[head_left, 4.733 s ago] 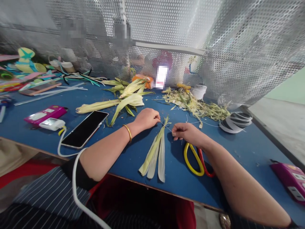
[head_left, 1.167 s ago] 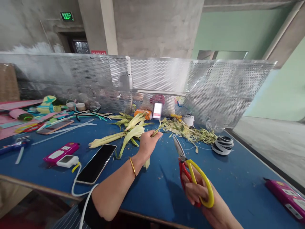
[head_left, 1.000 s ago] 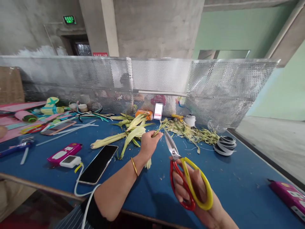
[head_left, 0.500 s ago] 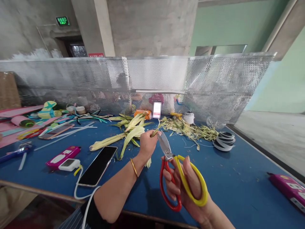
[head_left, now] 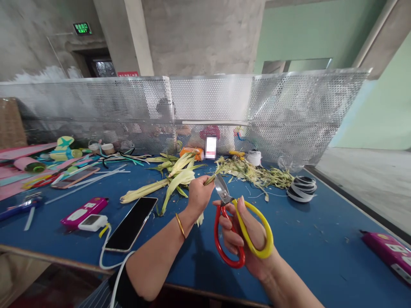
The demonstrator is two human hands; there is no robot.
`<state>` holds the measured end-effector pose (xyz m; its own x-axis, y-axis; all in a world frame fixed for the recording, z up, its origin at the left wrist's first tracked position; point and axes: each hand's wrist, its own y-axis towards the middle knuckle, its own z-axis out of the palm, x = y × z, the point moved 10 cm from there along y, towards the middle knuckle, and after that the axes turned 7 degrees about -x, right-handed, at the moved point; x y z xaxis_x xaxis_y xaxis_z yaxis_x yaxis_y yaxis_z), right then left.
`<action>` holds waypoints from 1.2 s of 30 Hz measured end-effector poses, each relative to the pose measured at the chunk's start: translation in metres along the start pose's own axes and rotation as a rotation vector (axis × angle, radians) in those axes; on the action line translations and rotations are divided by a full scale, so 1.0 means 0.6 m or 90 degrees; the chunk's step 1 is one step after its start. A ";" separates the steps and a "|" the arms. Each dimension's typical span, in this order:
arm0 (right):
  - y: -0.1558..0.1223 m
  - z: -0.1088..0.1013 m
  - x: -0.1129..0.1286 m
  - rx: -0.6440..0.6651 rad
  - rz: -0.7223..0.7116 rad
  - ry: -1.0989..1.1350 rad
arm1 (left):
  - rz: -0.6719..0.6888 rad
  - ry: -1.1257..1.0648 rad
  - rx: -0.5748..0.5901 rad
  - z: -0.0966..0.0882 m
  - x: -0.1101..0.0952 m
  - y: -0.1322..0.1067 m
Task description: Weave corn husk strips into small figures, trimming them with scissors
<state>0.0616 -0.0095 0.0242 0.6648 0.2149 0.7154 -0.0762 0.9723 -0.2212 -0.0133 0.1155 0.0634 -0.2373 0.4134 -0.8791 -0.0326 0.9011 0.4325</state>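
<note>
My left hand (head_left: 199,193), with a gold bangle at its wrist, pinches a piece of pale green corn husk (head_left: 210,180). In my right hand (head_left: 247,235) is a pair of scissors (head_left: 224,193) with one red and one yellow handle loop. Their blades point up and away, with the tips at the husk just beyond my left fingers. Whether the blades are fully closed on it I cannot tell. Behind and left of my left hand lies a bundle of corn husks (head_left: 178,179). Another husk end shows below that hand.
A black-screened phone (head_left: 132,224), a white cable and a magenta device (head_left: 86,211) lie on the left of the blue table (head_left: 305,248). Husk scraps (head_left: 257,173) and a black-and-white strip roll (head_left: 302,189) sit at the right rear. A perforated metal screen (head_left: 212,98) stands behind.
The scissors' handles have drawn closer together, and the blades have narrowed at the husk. My right hand has risen slightly. The left hand stays almost where it was.
</note>
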 end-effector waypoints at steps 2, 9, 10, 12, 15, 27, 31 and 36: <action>0.002 -0.003 0.002 -0.024 -0.008 -0.014 | -0.001 -0.006 0.001 0.002 0.003 0.000; 0.012 -0.073 0.037 -0.110 -0.098 -0.242 | -0.079 -0.095 0.006 0.000 0.008 0.004; 0.017 -0.094 0.047 -0.123 -0.115 -0.365 | -0.115 -0.118 0.010 -0.001 0.012 0.004; 0.025 -0.136 0.074 -0.157 -0.177 -0.718 | -0.200 -0.176 0.042 0.004 0.022 0.001; 0.032 -0.178 0.116 -0.235 -0.258 -1.201 | -0.317 -0.291 0.139 0.030 0.032 -0.010; 0.135 -0.054 0.136 -0.064 -0.229 -0.657 | -0.444 -0.366 0.188 0.073 0.039 -0.047; 0.169 -0.055 0.089 -0.021 -0.163 -0.490 | -0.465 -0.336 0.160 0.070 0.066 -0.049; 0.194 -0.117 0.160 -0.178 -0.286 -0.753 | -0.466 -0.326 0.175 0.073 0.077 -0.048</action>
<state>0.1689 0.1178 0.0207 -0.4762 -0.0320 0.8787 0.2336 0.9588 0.1615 0.0192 0.1142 0.0015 0.2106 -0.3214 -0.9232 0.2422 0.9321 -0.2693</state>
